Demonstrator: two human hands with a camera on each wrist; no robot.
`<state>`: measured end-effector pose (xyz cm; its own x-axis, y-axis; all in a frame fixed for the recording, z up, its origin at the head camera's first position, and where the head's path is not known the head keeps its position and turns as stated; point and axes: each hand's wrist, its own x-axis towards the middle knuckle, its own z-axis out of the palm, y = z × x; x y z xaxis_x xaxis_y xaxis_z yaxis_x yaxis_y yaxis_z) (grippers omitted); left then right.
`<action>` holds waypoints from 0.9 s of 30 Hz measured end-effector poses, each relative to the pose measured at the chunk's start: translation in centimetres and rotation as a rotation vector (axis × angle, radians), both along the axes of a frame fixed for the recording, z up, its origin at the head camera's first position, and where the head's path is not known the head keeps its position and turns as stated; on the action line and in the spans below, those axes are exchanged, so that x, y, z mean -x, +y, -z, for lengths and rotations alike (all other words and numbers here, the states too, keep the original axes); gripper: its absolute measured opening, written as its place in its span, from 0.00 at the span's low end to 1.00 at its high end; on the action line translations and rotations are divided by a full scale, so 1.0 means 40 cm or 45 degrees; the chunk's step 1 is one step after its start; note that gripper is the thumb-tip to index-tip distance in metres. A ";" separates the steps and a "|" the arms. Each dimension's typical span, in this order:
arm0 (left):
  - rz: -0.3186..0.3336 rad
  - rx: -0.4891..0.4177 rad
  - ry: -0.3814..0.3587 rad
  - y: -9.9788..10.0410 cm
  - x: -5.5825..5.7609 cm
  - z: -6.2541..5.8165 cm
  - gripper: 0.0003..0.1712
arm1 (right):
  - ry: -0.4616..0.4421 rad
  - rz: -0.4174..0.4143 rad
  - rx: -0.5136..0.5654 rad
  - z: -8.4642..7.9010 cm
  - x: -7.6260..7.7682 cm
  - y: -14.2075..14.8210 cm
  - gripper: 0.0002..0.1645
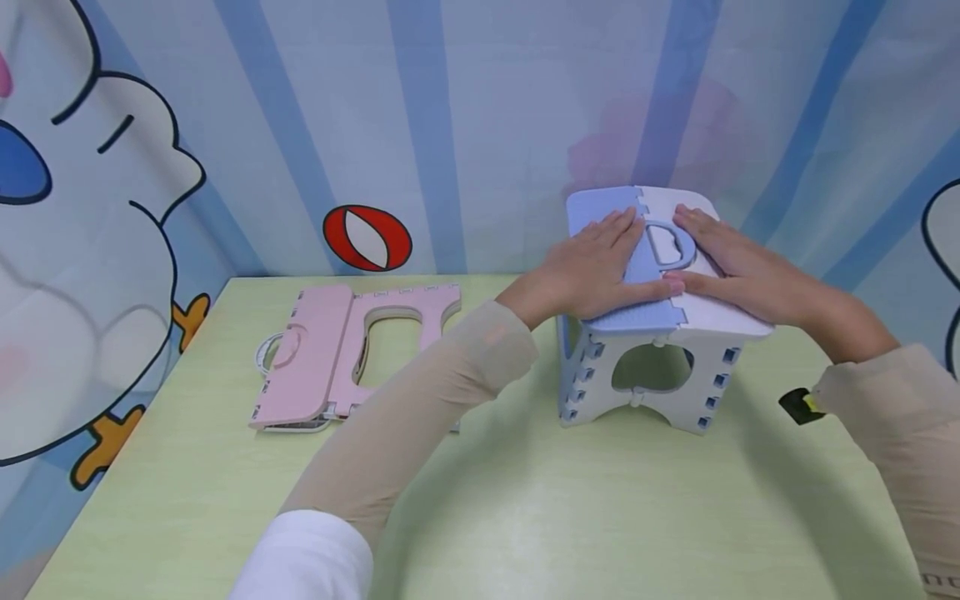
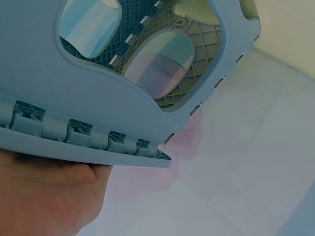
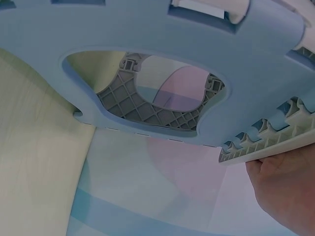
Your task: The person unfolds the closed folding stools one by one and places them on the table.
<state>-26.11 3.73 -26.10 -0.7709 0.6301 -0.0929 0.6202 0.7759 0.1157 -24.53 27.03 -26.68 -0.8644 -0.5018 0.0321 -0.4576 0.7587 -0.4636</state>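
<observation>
A blue and white folding step stool stands unfolded on the right side of the table. Flat on the blue half of its top lies my left hand, fingers straight and pointing away. My right hand presses on the white half, its thumb meeting the left thumb near the middle seam. Between the hands sits the stool's blue carry handle. In the left wrist view, the left hand is against the outer face of the top. The right wrist view has the right hand at the top's edge, its fingers hidden.
A pink folding stool lies folded flat on the left of the pale green table, partly behind my left forearm. A small black and yellow item shows beside my right cuff. A blue striped cartoon backdrop hangs behind the table.
</observation>
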 end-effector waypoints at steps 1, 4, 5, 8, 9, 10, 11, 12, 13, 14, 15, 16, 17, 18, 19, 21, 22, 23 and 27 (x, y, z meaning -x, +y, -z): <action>-0.001 0.002 -0.003 0.001 0.000 0.001 0.58 | -0.002 0.003 -0.003 0.000 0.000 0.000 0.49; -0.003 0.003 -0.007 0.002 -0.001 0.002 0.58 | -0.007 0.009 -0.004 0.000 -0.001 0.001 0.50; -0.001 0.005 -0.005 0.002 -0.002 0.002 0.58 | -0.008 0.010 -0.005 0.000 -0.002 0.001 0.50; 0.002 0.007 -0.003 0.004 -0.002 0.002 0.57 | -0.010 0.011 0.006 0.000 -0.005 0.003 0.50; 0.003 0.009 0.000 0.004 -0.003 0.002 0.57 | -0.011 0.013 0.009 0.000 -0.006 0.004 0.50; 0.005 0.011 0.002 0.005 -0.003 0.002 0.57 | -0.012 0.014 0.012 0.000 -0.006 0.005 0.50; 0.006 0.012 0.004 0.006 -0.004 0.001 0.57 | -0.012 0.012 0.015 0.000 -0.007 0.006 0.50; 0.007 0.011 0.003 0.006 -0.004 0.001 0.57 | -0.009 0.008 0.019 0.001 -0.007 0.006 0.49; 0.006 0.012 0.005 0.007 -0.004 0.000 0.57 | -0.007 0.005 0.019 0.001 -0.006 0.007 0.49; 0.004 0.012 0.007 0.007 -0.005 0.000 0.57 | -0.005 0.001 0.021 0.001 -0.006 0.006 0.49; 0.002 0.013 0.008 0.006 -0.005 -0.001 0.57 | -0.005 0.000 0.022 0.001 -0.005 0.006 0.49; 0.000 0.012 0.008 0.006 -0.005 -0.001 0.57 | -0.004 -0.002 0.023 0.001 -0.005 0.005 0.49; -0.002 0.011 0.010 0.005 -0.006 -0.001 0.57 | -0.004 -0.003 0.024 0.001 -0.005 0.005 0.49; -0.003 0.009 0.011 0.004 -0.006 -0.001 0.57 | -0.007 0.001 0.025 0.000 -0.005 0.005 0.49; -0.004 0.006 0.012 0.004 -0.006 -0.001 0.58 | -0.014 0.007 0.028 0.000 -0.006 0.005 0.49; -0.004 -0.002 0.011 0.003 -0.006 -0.001 0.58 | -0.032 0.030 0.036 0.000 -0.007 0.006 0.49; -0.003 -0.009 0.011 0.003 -0.005 -0.002 0.58 | -0.040 0.040 0.045 0.001 -0.008 0.007 0.49; -0.002 -0.014 0.012 0.003 -0.005 -0.002 0.58 | -0.048 0.049 0.058 0.001 -0.008 0.007 0.49; -0.010 -0.028 0.006 0.003 -0.003 -0.004 0.58 | -0.045 0.068 0.105 0.001 -0.009 0.011 0.47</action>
<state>-25.98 3.85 -25.93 -0.7761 0.6261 -0.0755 0.6149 0.7779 0.1296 -24.19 27.48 -26.73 -0.8911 -0.4519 0.0406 -0.3999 0.7400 -0.5408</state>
